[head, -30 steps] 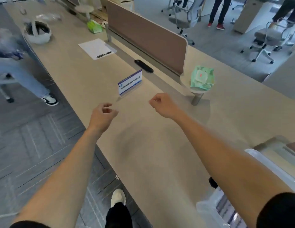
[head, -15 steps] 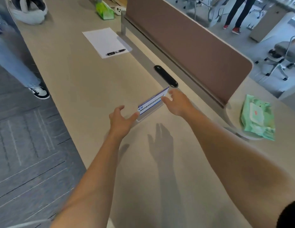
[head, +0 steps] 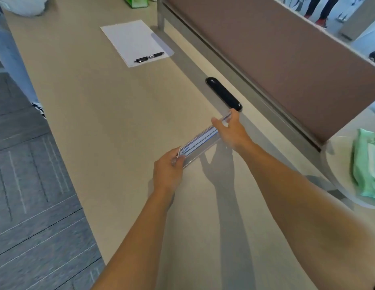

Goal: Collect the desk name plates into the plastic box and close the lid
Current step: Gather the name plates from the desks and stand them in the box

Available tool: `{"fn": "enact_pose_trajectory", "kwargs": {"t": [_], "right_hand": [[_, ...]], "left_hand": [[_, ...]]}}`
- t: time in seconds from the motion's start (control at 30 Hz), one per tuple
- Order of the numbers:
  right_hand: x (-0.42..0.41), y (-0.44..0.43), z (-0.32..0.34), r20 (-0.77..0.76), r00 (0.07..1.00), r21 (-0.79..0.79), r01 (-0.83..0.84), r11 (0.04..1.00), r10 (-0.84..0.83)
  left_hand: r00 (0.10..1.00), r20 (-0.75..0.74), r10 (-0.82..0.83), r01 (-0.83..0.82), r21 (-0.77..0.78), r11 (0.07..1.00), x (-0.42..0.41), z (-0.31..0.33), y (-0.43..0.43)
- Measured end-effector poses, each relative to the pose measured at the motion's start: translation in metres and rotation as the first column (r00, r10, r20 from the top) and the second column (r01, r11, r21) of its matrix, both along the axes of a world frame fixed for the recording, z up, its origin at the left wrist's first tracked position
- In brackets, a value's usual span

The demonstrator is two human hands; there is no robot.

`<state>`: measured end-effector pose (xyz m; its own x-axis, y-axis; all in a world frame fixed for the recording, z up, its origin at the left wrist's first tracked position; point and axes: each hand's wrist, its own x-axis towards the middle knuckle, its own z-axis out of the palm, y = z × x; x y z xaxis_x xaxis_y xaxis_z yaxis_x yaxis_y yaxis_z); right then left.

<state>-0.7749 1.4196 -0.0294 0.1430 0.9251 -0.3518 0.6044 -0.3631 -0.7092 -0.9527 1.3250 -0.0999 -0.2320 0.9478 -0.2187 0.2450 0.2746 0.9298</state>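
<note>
A clear acrylic desk name plate [head: 200, 142] with a white card and blue print is held just above the beige desk [head: 111, 114], tilted back so its face points up. My left hand [head: 167, 172] grips its near left end. My right hand [head: 230, 130] clasps its far right end, thumb on the front and fingers behind. The plastic box is out of view.
A black oval cable cover [head: 223, 94] lies just beyond my right hand, along the brown divider panel [head: 276, 59]. A white sheet [head: 136, 41] with a black pen [head: 149, 57] lies farther back. A green wipes pack [head: 367, 166] rests on a round stand at right. A person's leg [head: 13, 59] stands at left.
Both hands have shut on the ends of the name plate, which has tipped back from upright and risen off the desk. The view has moved closer.
</note>
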Motion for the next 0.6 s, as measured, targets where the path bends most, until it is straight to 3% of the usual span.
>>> {"fn": "enact_pose_trajectory", "kwargs": {"t": [0.13, 0.23, 0.43, 0.6], "right_hand": [[0.002, -0.009, 0.0, -0.032, 0.999, -0.027, 0.028, 0.999, -0.029], [0.005, -0.027, 0.008, -0.006, 1.0, -0.019, 0.028, 0.999, -0.029], [0.012, -0.079, 0.052, -0.025, 0.996, 0.07, 0.089, 0.994, -0.088], [0.026, -0.147, 0.11, -0.017, 0.991, 0.267, 0.135, 0.954, -0.135]], "left_hand": [[0.981, -0.192, 0.017, -0.011, 0.03, 0.999, 0.002, 0.005, -0.009], [0.967, -0.254, 0.021, -0.016, 0.023, 1.0, 0.001, 0.01, -0.024], [0.984, -0.178, 0.009, 0.011, 0.112, 0.994, 0.003, 0.055, -0.066], [0.996, -0.076, -0.035, 0.05, 0.201, 0.978, 0.004, 0.104, -0.121]]}}
